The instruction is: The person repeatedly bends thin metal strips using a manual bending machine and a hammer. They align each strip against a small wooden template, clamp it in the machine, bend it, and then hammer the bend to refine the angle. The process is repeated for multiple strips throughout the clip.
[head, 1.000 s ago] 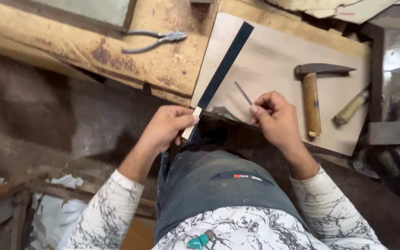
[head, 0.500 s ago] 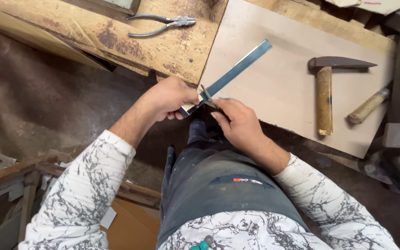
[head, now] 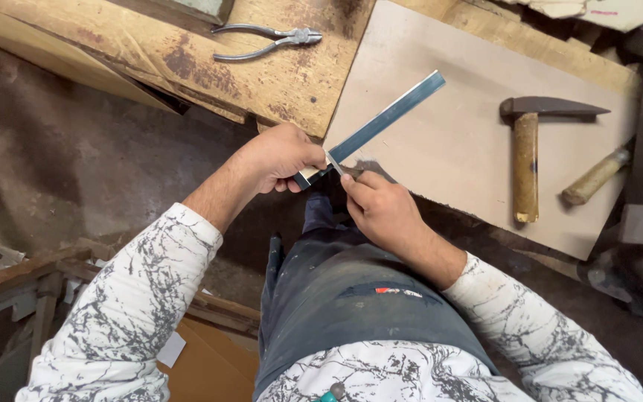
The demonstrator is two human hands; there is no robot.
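left hand (head: 280,160) clamped on near end of metal strip (head: 385,119), strip angled up over board (head: 455,149). right hand (head: 381,208) pinching small thin tool at strip's near end. hammer (head: 530,149) well apart on board, pliers (head: 266,41) on bench.

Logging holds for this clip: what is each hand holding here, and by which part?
The left hand grips the long flat metal strip at its near end. The right hand pinches a small thin piece against that same end; what it is cannot be told.

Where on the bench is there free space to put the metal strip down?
The pale board is bare between the metal strip and the hammer. The stained wood below the pliers is also free. Right of the hammer, a second wooden handle crowds it.
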